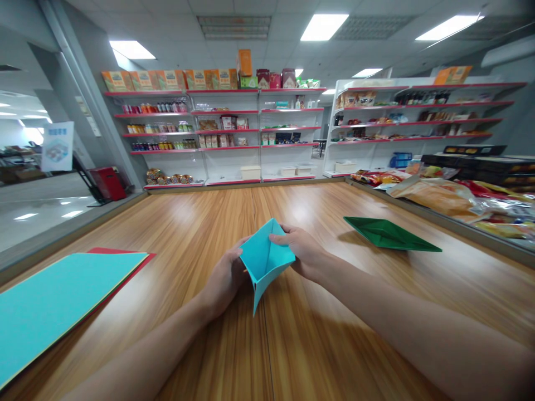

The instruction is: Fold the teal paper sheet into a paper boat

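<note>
A folded piece of light blue paper point(267, 253) is held up over the wooden table, its pocket spread apart toward me and one pointed corner hanging down. My left hand point(228, 273) grips its left side, with the fingers mostly hidden behind the paper. On the right edge, my right hand point(303, 250) pinches the paper, thumb inside the pocket and fingers behind. To the right lies a folded dark green paper boat point(387, 234). A stack of coloured paper sheets point(71, 295), light blue on top with red and yellow edges showing, rests at the left.
The wooden table point(188, 223) has a raised rim. Beyond its right edge are packaged snacks point(438, 195) and dark boxes point(480, 167). Shelves of goods point(225, 131) stand behind the table, and a red case point(109, 184) is on the floor at left.
</note>
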`<state>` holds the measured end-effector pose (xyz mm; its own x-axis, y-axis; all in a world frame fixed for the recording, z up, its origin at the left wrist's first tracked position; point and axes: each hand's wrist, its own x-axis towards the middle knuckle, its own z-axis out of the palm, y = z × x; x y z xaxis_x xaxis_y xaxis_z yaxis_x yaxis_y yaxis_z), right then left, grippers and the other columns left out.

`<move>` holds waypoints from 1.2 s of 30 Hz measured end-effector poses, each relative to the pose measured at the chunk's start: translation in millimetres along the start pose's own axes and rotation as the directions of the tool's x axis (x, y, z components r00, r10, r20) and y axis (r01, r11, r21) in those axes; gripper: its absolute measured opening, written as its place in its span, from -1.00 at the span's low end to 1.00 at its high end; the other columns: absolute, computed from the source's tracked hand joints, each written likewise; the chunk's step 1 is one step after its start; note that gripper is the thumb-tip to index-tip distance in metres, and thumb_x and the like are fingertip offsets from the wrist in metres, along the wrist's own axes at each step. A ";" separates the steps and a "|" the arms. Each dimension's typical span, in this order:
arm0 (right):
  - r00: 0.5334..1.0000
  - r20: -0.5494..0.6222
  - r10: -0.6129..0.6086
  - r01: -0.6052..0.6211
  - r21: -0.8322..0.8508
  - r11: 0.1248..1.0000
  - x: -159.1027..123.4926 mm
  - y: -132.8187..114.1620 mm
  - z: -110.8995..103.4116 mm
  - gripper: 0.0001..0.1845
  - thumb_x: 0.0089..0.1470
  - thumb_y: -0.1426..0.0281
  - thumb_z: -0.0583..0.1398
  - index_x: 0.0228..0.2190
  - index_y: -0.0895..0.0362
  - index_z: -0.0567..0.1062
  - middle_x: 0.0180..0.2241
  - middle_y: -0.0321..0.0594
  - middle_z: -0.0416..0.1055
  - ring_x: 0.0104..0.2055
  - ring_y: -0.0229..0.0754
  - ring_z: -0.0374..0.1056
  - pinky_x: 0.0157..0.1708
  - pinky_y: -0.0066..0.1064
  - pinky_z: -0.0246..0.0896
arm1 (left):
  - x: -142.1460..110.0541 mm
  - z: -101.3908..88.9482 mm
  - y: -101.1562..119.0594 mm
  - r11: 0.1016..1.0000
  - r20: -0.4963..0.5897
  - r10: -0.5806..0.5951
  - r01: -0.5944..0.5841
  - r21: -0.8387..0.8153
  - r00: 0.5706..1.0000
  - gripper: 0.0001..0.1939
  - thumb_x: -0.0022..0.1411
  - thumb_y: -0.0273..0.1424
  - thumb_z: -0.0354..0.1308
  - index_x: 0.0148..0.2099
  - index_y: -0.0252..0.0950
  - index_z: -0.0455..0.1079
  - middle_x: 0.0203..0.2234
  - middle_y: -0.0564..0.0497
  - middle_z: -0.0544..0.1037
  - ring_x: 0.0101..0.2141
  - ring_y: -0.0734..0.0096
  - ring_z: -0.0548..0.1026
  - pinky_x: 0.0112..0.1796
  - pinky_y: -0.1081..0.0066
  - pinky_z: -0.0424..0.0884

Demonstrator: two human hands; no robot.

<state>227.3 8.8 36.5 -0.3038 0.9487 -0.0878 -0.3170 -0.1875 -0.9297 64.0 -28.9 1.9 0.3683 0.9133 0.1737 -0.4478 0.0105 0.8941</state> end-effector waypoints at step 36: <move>0.437 0.652 -0.620 0.863 -0.498 0.085 -22.5 10.5 0.3 -0.80 0.04 0.40 0.16 -0.23 0.15 0.42 -0.30 -0.16 0.42 -0.23 -0.11 0.31 -0.12 -0.18 0.15 | 5.0 -3.9 -5.8 0.997 -0.292 0.032 -0.010 0.077 0.956 -0.56 0.23 -0.06 0.00 -0.02 -0.27 0.36 -0.23 -0.09 0.49 -0.23 0.19 0.47 -0.25 0.27 0.41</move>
<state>230.5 -14.6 28.8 -0.5218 0.3652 0.7710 0.1588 0.9295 -0.3328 65.2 -22.9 -4.0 0.0995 0.9923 0.0741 -0.3870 -0.0300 0.9216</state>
